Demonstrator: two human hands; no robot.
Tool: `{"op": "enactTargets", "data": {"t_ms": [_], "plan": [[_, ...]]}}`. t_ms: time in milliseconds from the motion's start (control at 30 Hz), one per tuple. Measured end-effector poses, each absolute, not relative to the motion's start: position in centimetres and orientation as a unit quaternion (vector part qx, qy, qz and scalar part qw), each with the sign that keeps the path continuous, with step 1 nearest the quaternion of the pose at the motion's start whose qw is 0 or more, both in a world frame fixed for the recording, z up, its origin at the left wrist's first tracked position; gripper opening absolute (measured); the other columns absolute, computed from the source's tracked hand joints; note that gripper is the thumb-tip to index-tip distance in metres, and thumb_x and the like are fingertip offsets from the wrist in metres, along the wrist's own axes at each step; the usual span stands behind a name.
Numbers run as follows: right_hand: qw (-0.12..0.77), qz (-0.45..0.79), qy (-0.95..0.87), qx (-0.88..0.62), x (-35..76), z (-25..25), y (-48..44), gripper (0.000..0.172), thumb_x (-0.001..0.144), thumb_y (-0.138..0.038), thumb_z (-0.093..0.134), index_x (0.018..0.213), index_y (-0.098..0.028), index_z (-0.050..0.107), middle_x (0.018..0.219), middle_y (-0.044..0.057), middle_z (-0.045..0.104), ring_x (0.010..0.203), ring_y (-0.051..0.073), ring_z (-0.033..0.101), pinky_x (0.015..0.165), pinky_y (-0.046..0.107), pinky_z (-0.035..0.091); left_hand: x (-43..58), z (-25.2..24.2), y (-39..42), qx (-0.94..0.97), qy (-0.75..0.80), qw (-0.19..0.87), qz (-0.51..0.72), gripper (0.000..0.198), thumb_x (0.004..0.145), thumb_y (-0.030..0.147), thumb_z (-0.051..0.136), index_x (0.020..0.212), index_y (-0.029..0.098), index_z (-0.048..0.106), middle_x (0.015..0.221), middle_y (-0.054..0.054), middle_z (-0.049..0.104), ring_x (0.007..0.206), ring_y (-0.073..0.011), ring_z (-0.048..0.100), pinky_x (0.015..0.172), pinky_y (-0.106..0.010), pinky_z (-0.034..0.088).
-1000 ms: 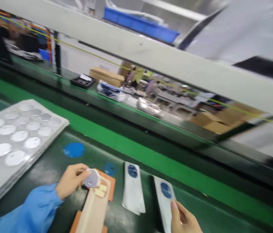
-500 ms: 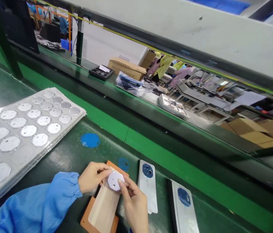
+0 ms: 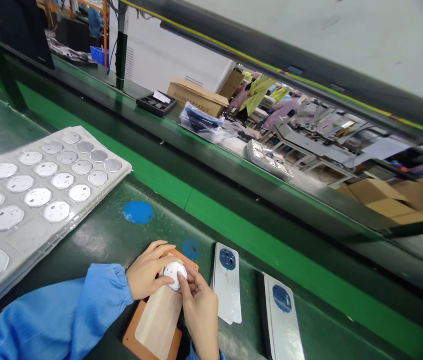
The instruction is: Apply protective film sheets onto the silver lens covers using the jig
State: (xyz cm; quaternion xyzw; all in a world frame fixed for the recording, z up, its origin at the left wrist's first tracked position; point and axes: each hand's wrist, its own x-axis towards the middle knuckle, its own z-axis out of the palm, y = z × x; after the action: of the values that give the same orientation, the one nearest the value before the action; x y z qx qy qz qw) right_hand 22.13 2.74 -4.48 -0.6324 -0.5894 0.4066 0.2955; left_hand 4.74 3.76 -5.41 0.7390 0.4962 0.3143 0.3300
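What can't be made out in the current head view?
All in the head view:
White disc: underside, hidden by its top face.
Left hand: palm, hidden by the back of the hand.
Orange base: middle, covered by the beige plate.
Tray: far left part, cut off by the left edge.
Right panel stack: near end, cut off by the bottom edge.
Carton: lettering too small.

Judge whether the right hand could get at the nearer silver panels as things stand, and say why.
Probably yes: the nearer silver panels lie just beside the right hand, with nothing visible between. That hand is touching the white disc, though, so it would likely have to leave that first.
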Motion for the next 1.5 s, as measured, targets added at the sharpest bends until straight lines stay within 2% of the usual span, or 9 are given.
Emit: {"op": "enactTargets", "data": {"t_ms": [133,367,533,767,900,1033,1167,1367,1500], "plan": [[0.291,0.294,-0.641,-0.647,22.3,-4.7,2.8,0.039,0.088,-0.052,0.050,0.102,-0.021,0.068,0.082,0.004,0.065,0.066,0.019,0.061,0.064,0.031,0.047,4.9,-5.7,3.8,0.746,0.504,0.301,0.313,0.044,0.078,0.011,0.068,0.121,0.022,0.062,0.144,-0.009,0.047,0.136,-0.0306,0.033,0.111,-0.050,0.036],[0.284,0.306,-0.649,-0.636,22.6,-5.0,2.9,0.039,0.090,-0.051,0.046,0.106,-0.021,0.067,0.083,0.003,0.058,0.071,0.018,0.057,0.069,0.032,0.046,4.9,-6.0,3.8,0.757,0.502,0.278,0.312,0.039,0.081,0.013,0.068,0.118,0.021,0.062,0.143,-0.009,0.047,0.135,-0.0293,0.033,0.110,-0.049,0.038],[0.289,0.307,-0.655,-0.627,22.5,-4.2,3.1,0.036,0.084,-0.049,0.057,0.102,-0.020,0.068,0.079,0.002,0.052,0.062,0.017,0.053,0.059,0.031,0.044,5.0,-5.9,4.0,0.756,0.490,0.290,0.323,0.034,0.081,0.014,0.068,0.114,0.021,0.063,0.142,-0.010,0.048,0.134,-0.0291,0.035,0.109,-0.048,0.039],[0.350,0.381,-0.630,-0.579,23.5,-4.8,3.1,0.033,0.088,-0.045,0.056,0.103,-0.016,0.061,0.079,0.005,0.068,0.066,0.018,0.065,0.059,0.029,0.055,4.5,-5.4,4.0,0.726,0.483,0.321,0.370,0.035,0.077,0.017,0.073,0.110,0.021,0.060,0.140,-0.010,0.050,0.134,-0.0285,0.035,0.110,-0.050,0.037],[0.371,0.178,-0.770,-0.488,24.4,-5.2,2.8,0.024,0.097,-0.022,0.045,0.108,-0.021,0.066,0.103,0.007,0.070,0.091,0.018,0.067,0.078,0.030,0.057,3.5,-5.4,4.1,0.720,0.472,0.294,0.415,0.027,0.089,0.020,0.059,0.116,0.021,0.058,0.137,-0.010,0.053,0.132,-0.0249,0.039,0.111,-0.046,0.037],[0.301,0.015,-0.857,-0.419,24.5,-5.5,2.0,0.030,0.095,-0.010,0.041,0.106,-0.019,0.067,0.108,0.008,0.069,0.099,0.021,0.062,0.081,0.035,0.058,3.2,-5.4,4.2,0.733,0.459,0.292,0.408,0.031,0.094,0.020,0.048,0.124,0.021,0.056,0.131,-0.008,0.060,0.132,-0.0235,0.041,0.110,-0.043,0.039],[0.274,-0.011,-0.862,-0.427,24.1,-5.5,0.8,0.026,0.095,-0.015,0.046,0.112,-0.015,0.065,0.116,0.011,0.065,0.107,0.026,0.056,0.082,0.040,0.057,3.6,-5.2,4.0,0.776,0.439,0.311,0.329,0.046,0.086,0.027,0.065,0.130,0.021,0.054,0.130,-0.008,0.062,0.139,-0.0278,0.034,0.111,-0.045,0.037],[0.339,-0.011,-0.806,-0.485,25.5,-6.1,0.6,0.022,0.097,-0.026,0.048,0.106,-0.016,0.066,0.116,0.012,0.064,0.109,0.023,0.055,0.090,0.038,0.051,4.2,-5.3,4.1,0.800,0.467,0.265,0.268,0.054,0.082,0.026,0.069,0.134,0.022,0.052,0.130,-0.009,0.062,0.142,-0.0292,0.030,0.111,-0.046,0.038],[0.332,-0.047,-0.716,-0.613,28.1,-6.4,1.7,0.041,0.097,-0.045,0.043,0.106,-0.013,0.067,0.116,0.016,0.064,0.106,0.029,0.057,0.090,0.045,0.048,4.9,-5.5,3.6,0.832,0.460,0.162,0.264,0.039,0.086,0.025,0.065,0.125,0.021,0.060,0.128,-0.007,0.064,0.139,-0.0327,0.034,0.111,-0.053,0.038]]}}
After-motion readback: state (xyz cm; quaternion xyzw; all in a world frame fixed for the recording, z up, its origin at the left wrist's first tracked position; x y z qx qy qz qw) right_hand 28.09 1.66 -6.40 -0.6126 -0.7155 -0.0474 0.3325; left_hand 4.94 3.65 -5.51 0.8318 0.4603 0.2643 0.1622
